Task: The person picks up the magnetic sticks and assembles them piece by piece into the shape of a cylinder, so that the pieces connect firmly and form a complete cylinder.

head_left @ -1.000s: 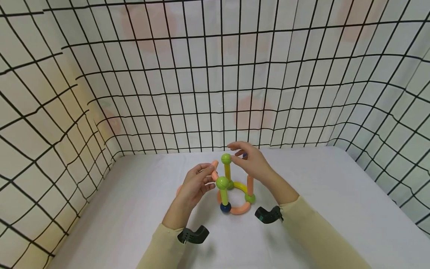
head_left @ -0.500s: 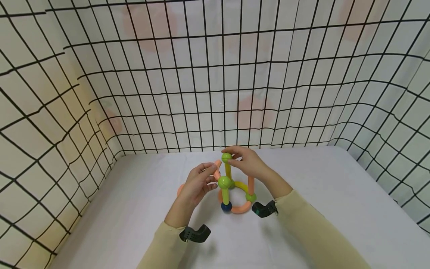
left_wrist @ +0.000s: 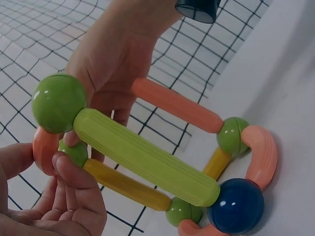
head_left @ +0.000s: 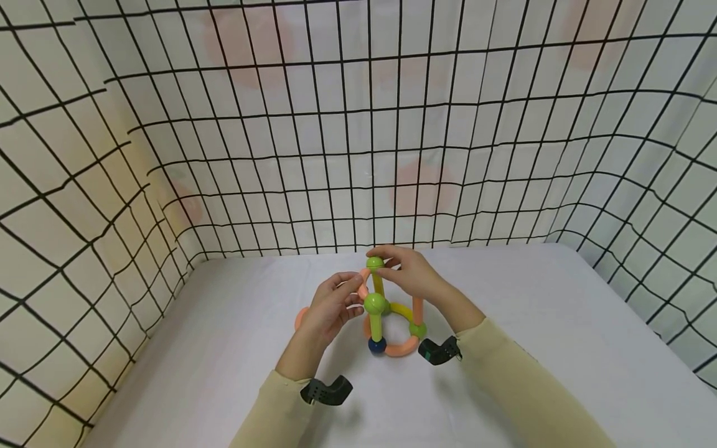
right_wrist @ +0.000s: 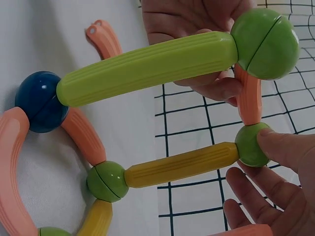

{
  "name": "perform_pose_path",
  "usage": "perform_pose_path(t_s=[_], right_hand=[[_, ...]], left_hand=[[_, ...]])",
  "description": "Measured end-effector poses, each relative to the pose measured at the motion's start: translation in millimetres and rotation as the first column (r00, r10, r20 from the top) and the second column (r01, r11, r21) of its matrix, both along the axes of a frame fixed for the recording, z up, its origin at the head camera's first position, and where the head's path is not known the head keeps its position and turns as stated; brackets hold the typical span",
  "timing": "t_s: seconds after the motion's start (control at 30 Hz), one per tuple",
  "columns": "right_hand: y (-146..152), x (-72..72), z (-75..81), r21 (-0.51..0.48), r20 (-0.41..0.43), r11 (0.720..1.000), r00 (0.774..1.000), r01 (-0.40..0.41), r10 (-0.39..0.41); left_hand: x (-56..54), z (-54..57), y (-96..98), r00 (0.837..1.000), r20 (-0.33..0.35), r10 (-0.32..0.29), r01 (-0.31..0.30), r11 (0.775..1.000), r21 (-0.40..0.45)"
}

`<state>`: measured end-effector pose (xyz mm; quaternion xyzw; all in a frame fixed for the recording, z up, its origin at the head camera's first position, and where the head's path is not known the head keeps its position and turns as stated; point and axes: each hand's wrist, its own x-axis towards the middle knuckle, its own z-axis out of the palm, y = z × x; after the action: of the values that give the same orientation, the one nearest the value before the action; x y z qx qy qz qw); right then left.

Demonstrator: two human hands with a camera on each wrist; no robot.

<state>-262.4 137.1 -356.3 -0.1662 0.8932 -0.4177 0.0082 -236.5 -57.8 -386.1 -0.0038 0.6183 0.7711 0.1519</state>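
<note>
My left hand (head_left: 332, 305) pinches a curved orange magnetic rod (left_wrist: 44, 152) between thumb and fingertips. One end of that rod is at the near green ball (head_left: 374, 303), which tops an upright light-green rod (left_wrist: 147, 157). Its other end meets the far green ball (right_wrist: 252, 145) on a yellow upright rod (right_wrist: 182, 164). My right hand (head_left: 413, 274) pinches this far ball, thumb on one side and fingers on the other. Below, curved rods joined by green balls and a dark blue ball (head_left: 377, 345) form a ring on the table.
An upright orange rod (head_left: 417, 310) rises from the ring's right side, its top hidden behind my right hand. Another curved orange rod (right_wrist: 103, 39) lies on the white table (head_left: 224, 373), left of the ring. A black-gridded white screen (head_left: 347, 137) stands behind.
My right hand has moved left and down from beside the far green ball and now pinches it. The ball has tipped slightly left, and the curved orange rod's end now meets it.
</note>
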Motion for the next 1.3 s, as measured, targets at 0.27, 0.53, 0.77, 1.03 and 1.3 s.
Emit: perform_pose_path(t_s=[0.27, 0.53, 0.77, 1.03, 1.3], right_hand=[[1.1, 1.7, 0.1, -0.001, 0.000, 1.000, 1.000, -0.006, 0.006], [1.7, 3.0, -1.2, -0.007, -0.021, 1.000, 1.000, -0.018, 0.018], [1.2, 5.5, -0.6, -0.012, -0.028, 1.000, 1.000, -0.011, 0.011], [0.8, 7.3, 0.7, -0.016, -0.008, 1.000, 1.000, 0.012, -0.012], [5.2, 8.2, 0.6, -0.018, -0.001, 0.999, 0.999, 0.044, -0.044]], left_hand=[[-1.1, -2.3, -0.6, 1.000, -0.012, -0.009, 0.009, 1.000, -0.005], [-2.1, -4.9, -1.8, 1.000, -0.020, -0.016, 0.015, 1.000, -0.017], [-1.3, -4.0, -2.9, 1.000, -0.009, -0.019, 0.018, 1.000, -0.019], [-0.9, -6.2, -4.3, 1.000, -0.012, -0.020, 0.020, 1.000, -0.020], [-1.7, -7.8, -6.0, 1.000, -0.004, -0.004, 0.004, 1.000, -0.006]])
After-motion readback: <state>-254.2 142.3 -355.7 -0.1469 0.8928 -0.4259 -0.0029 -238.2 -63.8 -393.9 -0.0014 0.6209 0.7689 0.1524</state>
